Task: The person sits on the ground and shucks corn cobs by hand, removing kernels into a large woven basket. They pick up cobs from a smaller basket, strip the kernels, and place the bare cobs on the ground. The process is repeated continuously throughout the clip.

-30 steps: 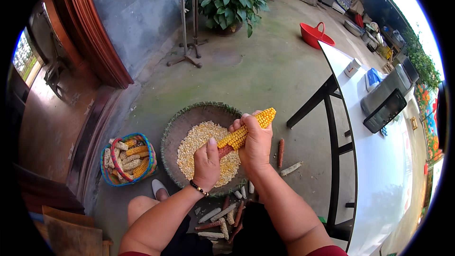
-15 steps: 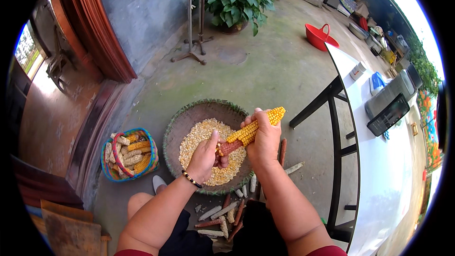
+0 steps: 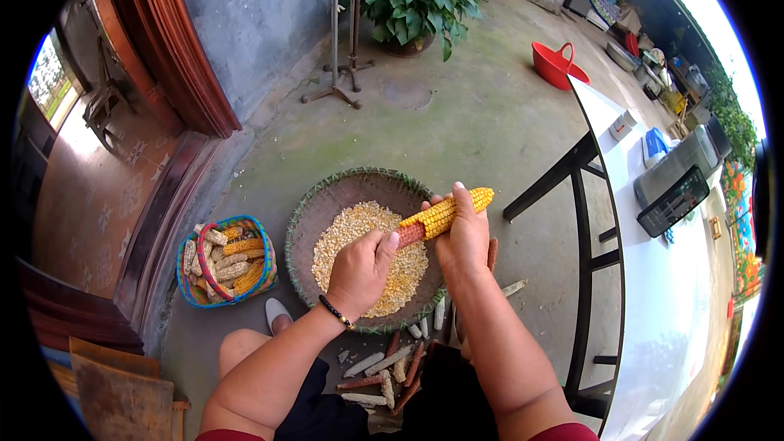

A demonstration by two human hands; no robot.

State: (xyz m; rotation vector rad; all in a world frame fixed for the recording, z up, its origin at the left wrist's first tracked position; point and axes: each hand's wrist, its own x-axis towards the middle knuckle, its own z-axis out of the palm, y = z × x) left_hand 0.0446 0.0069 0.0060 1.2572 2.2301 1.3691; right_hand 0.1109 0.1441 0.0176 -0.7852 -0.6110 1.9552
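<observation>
Above a round woven basket (image 3: 304,196), both my hands grip one ear of corn (image 3: 441,214). Yellow kernels still cover its far part, while the near end is bare reddish cob. My left hand (image 3: 359,271), with a dark bead bracelet at the wrist, is closed round the bare end, its thumb along the cob. My right hand (image 3: 464,233) wraps the kernel-covered part, thumb on top. Loose pale-yellow kernels (image 3: 351,233) lie spread in the woven basket below.
A colourful handled basket (image 3: 268,265) of corn ears stands at the left. Stripped cobs (image 3: 392,367) litter the floor near my legs. A white table (image 3: 653,310) with a propped phone (image 3: 674,200) is at the right. Farther off are a red basket (image 3: 551,68) and a potted plant (image 3: 416,0).
My left hand has turned over and closed round the cob's bare end, where its fingers were underneath with the thumb raised. The ear has tilted flatter in my right hand.
</observation>
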